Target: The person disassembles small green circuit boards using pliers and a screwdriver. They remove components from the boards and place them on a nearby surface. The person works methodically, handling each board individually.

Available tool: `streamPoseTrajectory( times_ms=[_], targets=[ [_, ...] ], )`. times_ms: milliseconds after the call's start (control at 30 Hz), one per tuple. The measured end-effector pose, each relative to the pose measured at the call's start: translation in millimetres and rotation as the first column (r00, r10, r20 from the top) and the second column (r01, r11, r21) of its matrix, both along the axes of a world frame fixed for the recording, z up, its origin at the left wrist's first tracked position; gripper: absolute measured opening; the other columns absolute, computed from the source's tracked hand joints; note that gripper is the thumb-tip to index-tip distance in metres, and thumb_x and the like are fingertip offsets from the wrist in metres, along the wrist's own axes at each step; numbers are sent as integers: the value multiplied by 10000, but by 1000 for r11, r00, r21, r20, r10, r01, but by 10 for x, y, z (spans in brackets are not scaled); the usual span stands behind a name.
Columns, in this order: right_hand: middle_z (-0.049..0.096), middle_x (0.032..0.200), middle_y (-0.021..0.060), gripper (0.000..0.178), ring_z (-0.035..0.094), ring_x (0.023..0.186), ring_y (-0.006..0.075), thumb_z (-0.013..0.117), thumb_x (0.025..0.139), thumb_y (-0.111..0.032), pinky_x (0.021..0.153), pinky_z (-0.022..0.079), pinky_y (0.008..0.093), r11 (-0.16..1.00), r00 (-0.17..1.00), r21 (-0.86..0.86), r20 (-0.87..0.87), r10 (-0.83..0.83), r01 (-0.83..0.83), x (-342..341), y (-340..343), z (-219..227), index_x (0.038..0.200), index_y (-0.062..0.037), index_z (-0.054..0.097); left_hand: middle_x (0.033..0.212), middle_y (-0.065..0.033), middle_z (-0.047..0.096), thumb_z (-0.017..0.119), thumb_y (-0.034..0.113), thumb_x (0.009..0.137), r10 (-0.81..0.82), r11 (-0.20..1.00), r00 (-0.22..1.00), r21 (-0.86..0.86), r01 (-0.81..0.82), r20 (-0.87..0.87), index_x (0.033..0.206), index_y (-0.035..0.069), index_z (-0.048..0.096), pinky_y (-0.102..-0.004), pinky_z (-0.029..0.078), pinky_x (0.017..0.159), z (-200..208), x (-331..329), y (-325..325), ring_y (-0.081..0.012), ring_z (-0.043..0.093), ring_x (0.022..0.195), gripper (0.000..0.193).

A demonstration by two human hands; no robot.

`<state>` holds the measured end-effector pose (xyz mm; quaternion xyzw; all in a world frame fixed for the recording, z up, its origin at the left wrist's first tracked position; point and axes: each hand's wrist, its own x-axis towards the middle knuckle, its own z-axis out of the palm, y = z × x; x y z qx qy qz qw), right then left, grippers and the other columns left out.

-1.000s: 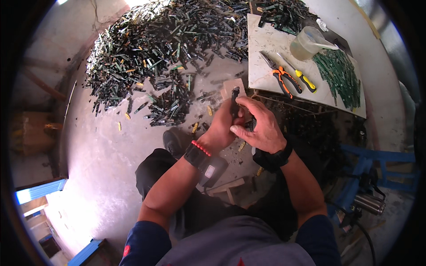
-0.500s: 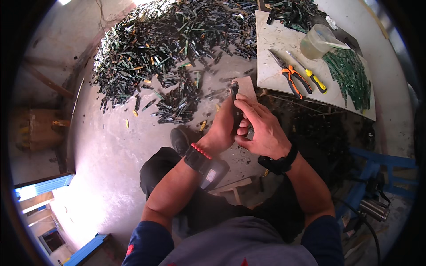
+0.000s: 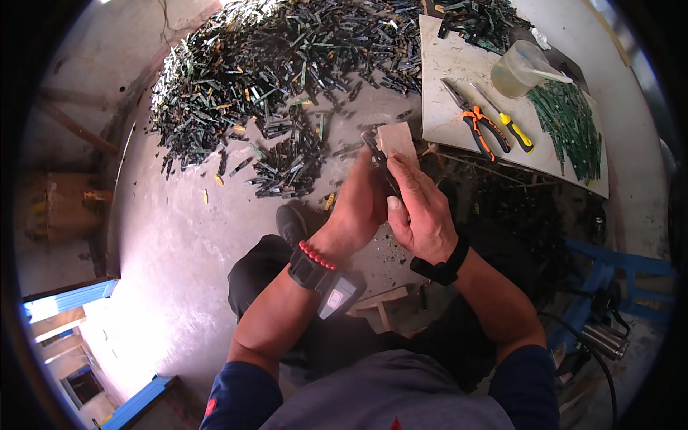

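Observation:
Between my two hands is a dark narrow strip-shaped piece point(image 3: 378, 157), its far end tilted to the left. My left hand point(image 3: 352, 208) is closed against its left side, and most of these fingers are hidden behind the strip and the other hand. From the right, my right hand point(image 3: 424, 211) presses on the piece, its fingers together and stretched along it and the thumb bent toward it. A pale pinkish brick-like block point(image 3: 398, 140) lies just beyond the hands, close to the strip's far end. What kind of piece the strip is, I cannot make out.
A large heap of dark and green strips point(image 3: 287, 64) covers the far floor. On the board point(image 3: 448, 68) at right lie orange-handled pliers point(image 3: 479, 123), a yellow-handled screwdriver point(image 3: 512, 129), a clear plastic jug point(image 3: 517, 72) and green strips point(image 3: 570, 129). A blue frame point(image 3: 609, 276) stands at right.
The dark strip has gone from nearly upright to leaning left. My right fingers have straightened along it, and more of the block behind shows.

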<state>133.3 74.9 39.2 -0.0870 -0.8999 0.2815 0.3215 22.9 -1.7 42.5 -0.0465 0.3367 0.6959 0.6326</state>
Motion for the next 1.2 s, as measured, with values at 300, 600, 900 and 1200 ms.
streamPoseTrajectory(
  times_ms=[300, 600, 900, 1200],
  targets=[
    [629, 1025, 126, 263, 615, 725, 111, 395, 999, -115, 557, 500, 255, 411, 992, -910, -92, -90, -47, -50, -144, 179, 1178, 2, 549, 782, -86, 645, 230, 641, 951, -141, 987, 979, -91, 129, -148, 940, 63, 596, -295, 463, 574, -5, -63, -53, -194, 635, 678, 684],
    [635, 842, 67, 286, 644, 704, 113, 408, 1000, -185, 646, 488, 226, 587, 993, -805, 23, -116, 87, 124, 429, 179, 993, 38, 588, 676, -104, 602, 259, 647, 940, -119, 975, 976, -207, 80, -183, 829, 40, 568, -334, 439, 555, -87, -106, -109, -252, 596, 568, 691],
    [597, 799, 31, 253, 599, 632, 90, 454, 989, -203, 601, 469, 223, 591, 975, -799, 203, 95, 109, 182, 587, 246, 972, 18, 576, 650, -81, 586, 318, 537, 979, -335, 942, 783, -215, 258, -525, 868, 23, 563, -271, 457, 497, -101, 71, -97, -186, 591, 531, 580],
    [628, 900, 51, 305, 620, 779, 120, 452, 1006, -254, 675, 472, 239, 167, 980, -986, 49, 192, 16, 168, 572, 173, 1090, 10, 578, 697, -10, 490, 335, 495, 993, -234, 972, 929, -39, 233, -288, 980, 66, 551, -256, 408, 469, -80, 64, -66, -127, 487, 518, 480]
  ],
)
